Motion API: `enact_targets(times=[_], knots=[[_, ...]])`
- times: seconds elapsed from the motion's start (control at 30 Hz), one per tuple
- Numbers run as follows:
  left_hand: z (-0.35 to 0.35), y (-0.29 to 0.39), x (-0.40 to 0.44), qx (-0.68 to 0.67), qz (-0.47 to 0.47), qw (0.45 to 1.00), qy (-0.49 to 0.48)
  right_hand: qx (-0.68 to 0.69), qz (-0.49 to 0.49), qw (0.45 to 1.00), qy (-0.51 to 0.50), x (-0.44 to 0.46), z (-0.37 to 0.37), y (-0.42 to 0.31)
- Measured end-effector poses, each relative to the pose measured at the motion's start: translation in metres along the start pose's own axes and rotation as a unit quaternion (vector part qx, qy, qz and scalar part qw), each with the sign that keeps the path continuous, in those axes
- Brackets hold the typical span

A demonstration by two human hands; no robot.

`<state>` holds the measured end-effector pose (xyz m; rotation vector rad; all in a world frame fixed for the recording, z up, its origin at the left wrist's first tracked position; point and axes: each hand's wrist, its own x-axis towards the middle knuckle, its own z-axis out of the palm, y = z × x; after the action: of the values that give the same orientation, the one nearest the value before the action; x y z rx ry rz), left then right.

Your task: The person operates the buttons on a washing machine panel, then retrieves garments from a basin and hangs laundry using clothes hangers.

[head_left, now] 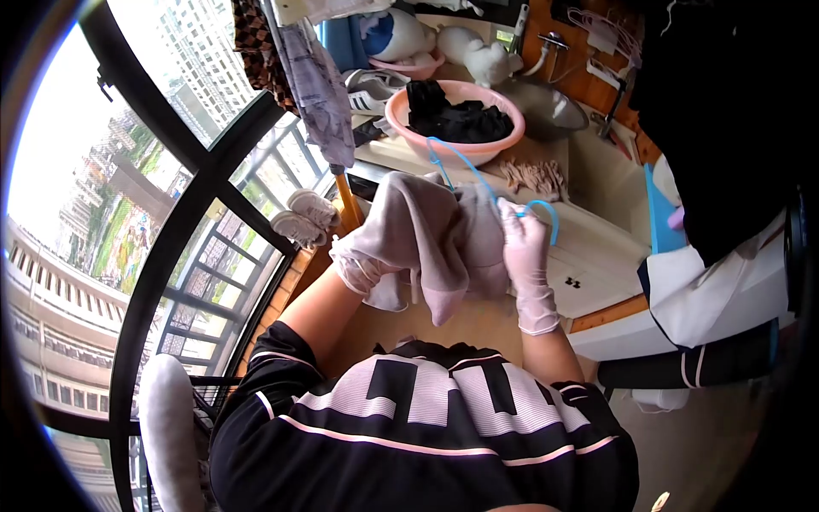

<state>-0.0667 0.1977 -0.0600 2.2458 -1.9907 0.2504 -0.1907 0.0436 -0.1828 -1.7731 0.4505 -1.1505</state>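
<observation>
A grey garment (418, 218) hangs in front of me, its lower edge drooping to a point. My left hand (363, 266), in a whitish glove, holds the garment from its left side; the cloth drapes over the fingers and hides them. A blue clothes hanger (482, 181) reaches up out of the garment, and its other end sticks out to the right. My right hand (523, 243), gloved too, is closed around the hanger at the garment's right side. Part of the hanger is hidden by the cloth.
Beyond the garment, a pink basin (516, 141) with black clothes (461, 118) stands on the counter beside a sink (610, 183). A crumpled brown cloth (536, 177) lies nearby. White shoes (303, 220) sit by the window at left. Dark clothing (725, 111) hangs at right.
</observation>
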Motion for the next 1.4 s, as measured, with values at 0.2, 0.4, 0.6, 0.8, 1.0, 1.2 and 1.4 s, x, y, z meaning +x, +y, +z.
enact_targets(times=[0.2, 0.4, 0.6, 0.8, 1.0, 1.2, 1.4], knots=[[0.016, -0.004, 0.008, -0.049, 0.023, 0.998, 0.042, -0.024, -0.025, 0.999, -0.008, 0.005, -0.006, -0.009], [0.063, -0.011, -0.011, -0.534, -0.077, 0.834, 0.118, 0.113, 0.29, 0.95, -0.018, 0.007, -0.027, -0.026], [0.066, 0.004, 0.007, -0.594, 0.018, 0.79, 0.152, 0.169, 0.26, 0.948, -0.079, -0.003, -0.034, -0.049], [0.034, 0.026, 0.041, -0.442, 0.125, 0.875, 0.151, 0.206, 0.227, 0.948, 0.091, -0.006, -0.037, -0.04], [-0.003, 0.028, 0.052, -0.081, 0.133, 0.97, 0.186, 0.196, 0.214, 0.95, 0.115, -0.001, -0.058, -0.038], [0.002, 0.016, 0.033, -0.66, 0.019, 0.747, 0.077, 0.15, 0.209, 0.953, 0.158, 0.011, -0.073, -0.049], [0.0, 0.006, 0.026, -0.7, 0.037, 0.71, 0.069, 0.16, 0.187, 0.958, 0.145, 0.023, -0.086, -0.061]])
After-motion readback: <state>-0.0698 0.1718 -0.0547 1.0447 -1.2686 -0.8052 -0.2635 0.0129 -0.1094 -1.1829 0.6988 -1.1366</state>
